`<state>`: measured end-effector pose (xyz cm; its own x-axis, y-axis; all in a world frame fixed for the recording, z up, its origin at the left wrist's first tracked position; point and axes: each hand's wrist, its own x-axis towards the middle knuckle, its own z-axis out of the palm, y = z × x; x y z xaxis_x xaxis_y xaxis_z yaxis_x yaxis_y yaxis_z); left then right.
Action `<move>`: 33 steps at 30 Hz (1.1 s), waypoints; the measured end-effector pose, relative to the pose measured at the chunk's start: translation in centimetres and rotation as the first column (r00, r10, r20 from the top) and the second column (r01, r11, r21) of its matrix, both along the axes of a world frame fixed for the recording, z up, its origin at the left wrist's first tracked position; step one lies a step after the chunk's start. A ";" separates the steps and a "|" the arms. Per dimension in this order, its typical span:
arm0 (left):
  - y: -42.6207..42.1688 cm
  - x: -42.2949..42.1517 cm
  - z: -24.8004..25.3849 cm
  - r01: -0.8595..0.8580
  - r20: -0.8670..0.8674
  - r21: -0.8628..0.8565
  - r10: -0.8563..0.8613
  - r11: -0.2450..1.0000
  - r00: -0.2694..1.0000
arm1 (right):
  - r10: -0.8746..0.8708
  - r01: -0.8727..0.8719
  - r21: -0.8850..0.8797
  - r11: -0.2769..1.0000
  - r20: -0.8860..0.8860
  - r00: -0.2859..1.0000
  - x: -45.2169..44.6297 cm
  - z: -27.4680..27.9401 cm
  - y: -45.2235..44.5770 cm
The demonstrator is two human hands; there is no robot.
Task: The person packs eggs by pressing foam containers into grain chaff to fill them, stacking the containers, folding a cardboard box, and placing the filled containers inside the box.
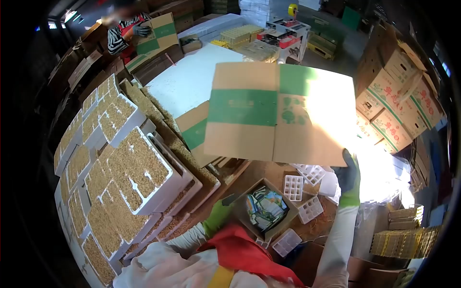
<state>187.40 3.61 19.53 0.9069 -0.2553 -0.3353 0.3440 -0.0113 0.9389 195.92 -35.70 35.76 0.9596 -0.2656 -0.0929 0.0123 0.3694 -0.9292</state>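
A flattened cardboard carton with green printed bands is held up in front of me. My right hand, in a green and dark glove, grips its lower right corner. Strong sunlight washes out the carton's right side. My left hand, gloved alike, is low beside an open cardboard box of colourful packets. Its dark fingers look stretched out and apart from the raised carton; they are partly blurred. Another flat carton with a green band leans behind the raised one.
White foam trays filled with brown grainy material are stacked at left. White plastic inserts lie on the floor. Behind stands a white table. Printed cartons are piled at right. Another person handles a carton at back left.
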 end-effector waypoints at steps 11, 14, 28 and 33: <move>-5.4 7.5 8.0 -0.102 -0.045 -0.393 0.091 0.914 0.995 | 0.302 -0.335 -0.453 0.826 -0.145 0.942 22.9 -5.7 2.7; -7.9 13.3 10.9 -0.057 0.217 -0.188 0.098 0.981 0.971 | 0.253 -0.268 -0.565 0.781 -0.106 0.962 21.5 -3.4 -2.7; -30.7 52.8 4.2 -0.519 -0.236 -0.711 0.536 0.474 0.811 | 0.266 -0.193 -0.309 0.931 0.215 0.940 39.5 -13.0 -13.4; -32.5 56.4 -0.3 -0.656 -0.346 -0.503 0.564 0.563 0.750 | 0.470 -0.406 -0.476 0.780 0.016 0.883 48.5 -15.3 -8.4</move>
